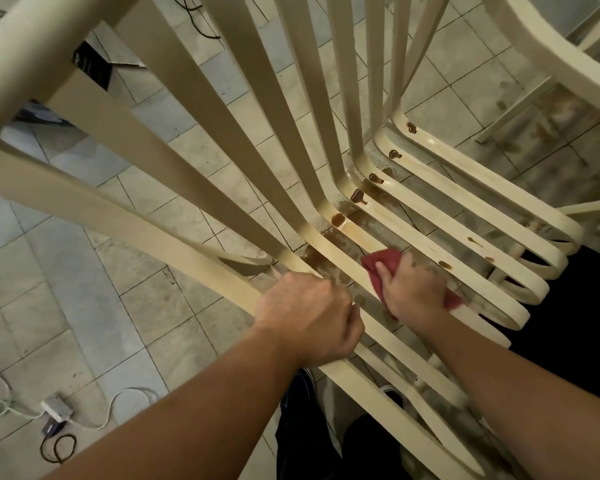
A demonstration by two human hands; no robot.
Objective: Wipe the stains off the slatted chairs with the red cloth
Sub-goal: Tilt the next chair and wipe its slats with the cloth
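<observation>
**Red cloth (385, 263) on a seat slat, brown drips waiting at the bend**

Right hand (413, 292) has the cloth bunched beneath the palm. Its fingers are bent over the cloth and press it down on a seat slat (364, 242) of the slatted chair (174, 174), just below a brownish smear (349, 228) on that same slat. Left hand (309, 317) is closed in a fist round the outer rail (136, 226) beside it, steadying the frame. The two hands are near each other, with about a slat between them.

The step in hand, as I judge it, is wiping this slat up towards the bend where the seat meets the back. To do it well, keep the left grip firm so the chair does not skate on the tiled floor (84, 289). Push the cloth in long strokes along the slat, not across it, and wrap it over the edges where liquid may cling.

Dark drips (357, 196) sit pooled at the bend of several slats, and smaller spots (444, 264) lie further out on the seat. The thick ones probably call for lifting the cloth and refolding it to a clean face, or they will only smear. The tiles under the seat look stained too, so whatever is pushed off a slat may drop through.

Further off, a second chair (551, 53) stands at upper right. A power strip (54, 410) with its cable lies on the tiles at lower left, well apart from the work.
</observation>
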